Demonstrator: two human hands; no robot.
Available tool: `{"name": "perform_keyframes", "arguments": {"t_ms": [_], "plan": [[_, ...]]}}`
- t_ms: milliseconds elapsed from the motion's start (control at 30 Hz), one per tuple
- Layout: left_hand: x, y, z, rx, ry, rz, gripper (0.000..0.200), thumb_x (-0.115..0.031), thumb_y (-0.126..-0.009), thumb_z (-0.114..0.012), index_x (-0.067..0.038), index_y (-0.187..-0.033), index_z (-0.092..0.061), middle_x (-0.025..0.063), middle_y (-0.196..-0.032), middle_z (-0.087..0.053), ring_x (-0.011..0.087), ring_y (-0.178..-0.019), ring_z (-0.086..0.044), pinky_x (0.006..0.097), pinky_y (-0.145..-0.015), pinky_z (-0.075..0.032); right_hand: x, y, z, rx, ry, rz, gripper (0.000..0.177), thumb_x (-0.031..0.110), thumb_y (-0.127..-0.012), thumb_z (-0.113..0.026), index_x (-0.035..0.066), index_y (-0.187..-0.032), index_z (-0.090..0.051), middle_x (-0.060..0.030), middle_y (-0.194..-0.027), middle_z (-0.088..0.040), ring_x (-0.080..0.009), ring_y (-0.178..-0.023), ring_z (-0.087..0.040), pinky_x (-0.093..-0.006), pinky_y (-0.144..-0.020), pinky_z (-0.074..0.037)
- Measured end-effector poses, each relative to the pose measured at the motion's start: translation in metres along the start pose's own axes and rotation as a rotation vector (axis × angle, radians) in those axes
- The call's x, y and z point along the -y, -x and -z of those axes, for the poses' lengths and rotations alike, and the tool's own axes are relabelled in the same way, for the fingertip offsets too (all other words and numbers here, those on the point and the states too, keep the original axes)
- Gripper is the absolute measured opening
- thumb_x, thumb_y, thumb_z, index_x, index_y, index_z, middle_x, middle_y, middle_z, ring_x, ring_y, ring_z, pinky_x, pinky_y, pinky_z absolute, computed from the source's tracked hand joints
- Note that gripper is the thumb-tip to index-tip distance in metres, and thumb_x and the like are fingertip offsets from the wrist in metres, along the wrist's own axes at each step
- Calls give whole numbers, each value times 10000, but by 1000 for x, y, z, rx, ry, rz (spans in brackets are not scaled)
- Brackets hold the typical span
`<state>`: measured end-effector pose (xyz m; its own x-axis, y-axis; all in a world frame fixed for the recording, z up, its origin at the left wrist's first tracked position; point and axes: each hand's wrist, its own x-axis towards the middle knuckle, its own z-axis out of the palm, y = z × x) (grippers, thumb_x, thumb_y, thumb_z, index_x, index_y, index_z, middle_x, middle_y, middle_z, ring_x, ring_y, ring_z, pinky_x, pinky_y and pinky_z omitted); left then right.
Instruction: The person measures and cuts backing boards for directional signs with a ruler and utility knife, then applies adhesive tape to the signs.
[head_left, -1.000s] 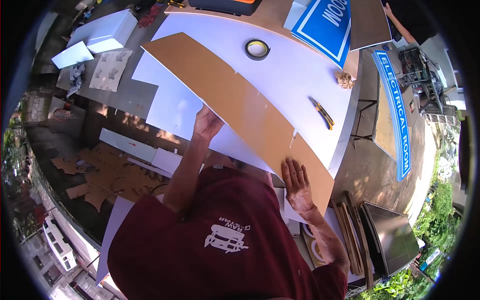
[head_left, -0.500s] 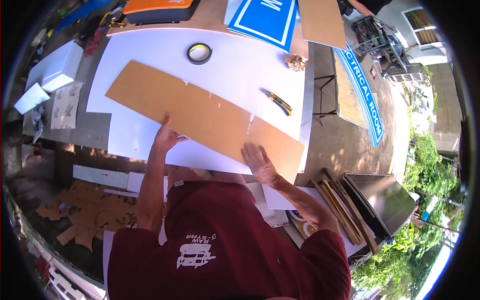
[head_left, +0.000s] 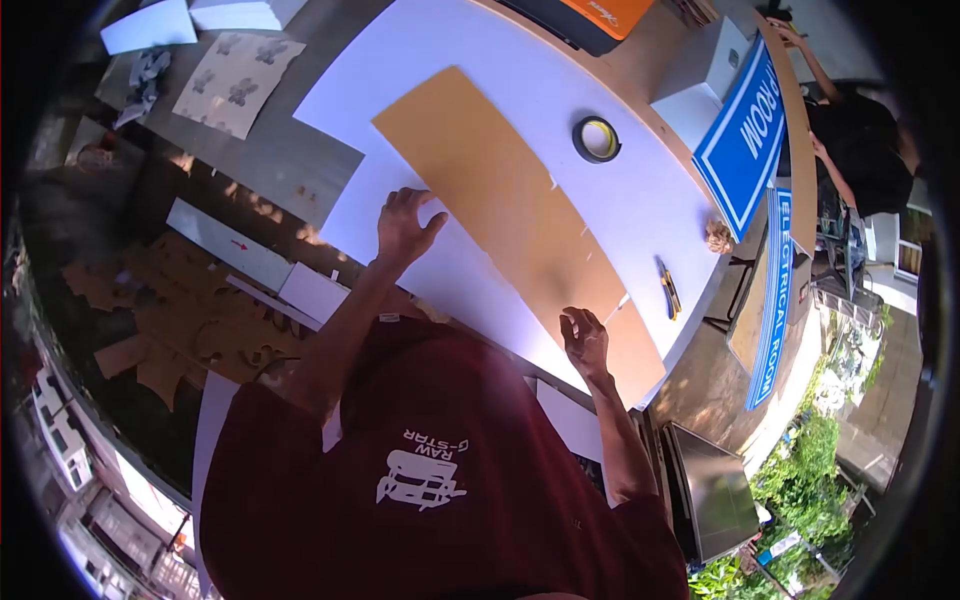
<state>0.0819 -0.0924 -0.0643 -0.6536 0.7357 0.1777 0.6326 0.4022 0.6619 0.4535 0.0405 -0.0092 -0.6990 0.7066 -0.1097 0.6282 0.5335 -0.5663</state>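
Observation:
A long tan strip of sheet (head_left: 520,200), like cardboard or backed board, lies slantwise on the white sheet (head_left: 480,45) covering the table. Beside the strip's near edge, toward its far-left end, is my left hand (head_left: 405,228), thumb and fingers apart and holding nothing. My right hand (head_left: 585,342) hovers at the near edge toward the other end, fingers loosely bent and empty. Small white torn marks show along the strip's far edge. Beyond it lie a roll of black tape (head_left: 580,140) and a yellow-and-black utility knife (head_left: 668,290).
Blue signs reading "ROOM" (head_left: 735,150) and "ELECTRICAL ROOM" (head_left: 772,310) are at the right. A co-worker (head_left: 860,140) stands behind a brown board there. An orange-and-black case (head_left: 600,20) sits at the table's far side. Brown cut-out scraps (head_left: 200,310) lie at lower left.
My view has turned, so the table appears rotated. Both hands have come off the tan strip, the left one spreading its fingers. A co-worker shows more fully at the right.

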Motion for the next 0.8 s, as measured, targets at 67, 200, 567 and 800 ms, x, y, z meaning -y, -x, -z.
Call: {"name": "perform_keyframes", "arguments": {"t_ms": [67,200,567,800], "plan": [[2,-7,13,15,-42,-8,538,-256,-733,-818,-114,-1214,-624,91,-1242,-584,324,-1159,-543,488,-930,-451,36,-62,-25,12,-375,-31,123,127,-926,-656,9,-949,-685,-112,-826,-695,-228,-726,-678,-359,-665,-544],[17,-21,10,-60,-133,-132,710,-369,-749,-795,-85,-1347,-540,163,-1466,-412,393,-1362,-387,563,-1083,-345,127,-198,-69,209,-438,-33,219,216,-929,-680,-2,-925,-679,-54,-717,-666,-106,-605,-628,-278,-552,-506],[30,-25,7,48,-39,-3,769,-428,-779,-733,-92,-1416,-463,167,-1552,-319,382,-1484,-226,577,-1192,-224,261,-412,-194,520,205,28,533,553,-721,-813,37,-761,-686,-116,-770,-707,-293,-781,-702,-423,-731,-554],[32,-26,8,156,-25,45,779,-467,-842,-701,-86,-1461,-421,154,-1620,-209,357,-1519,-142,564,-1214,-173,258,-416,-199,473,149,64,510,512,-706,-851,42,-721,-654,-107,-752,-710,-228,-696,-703,-375,-672,-562]]}}
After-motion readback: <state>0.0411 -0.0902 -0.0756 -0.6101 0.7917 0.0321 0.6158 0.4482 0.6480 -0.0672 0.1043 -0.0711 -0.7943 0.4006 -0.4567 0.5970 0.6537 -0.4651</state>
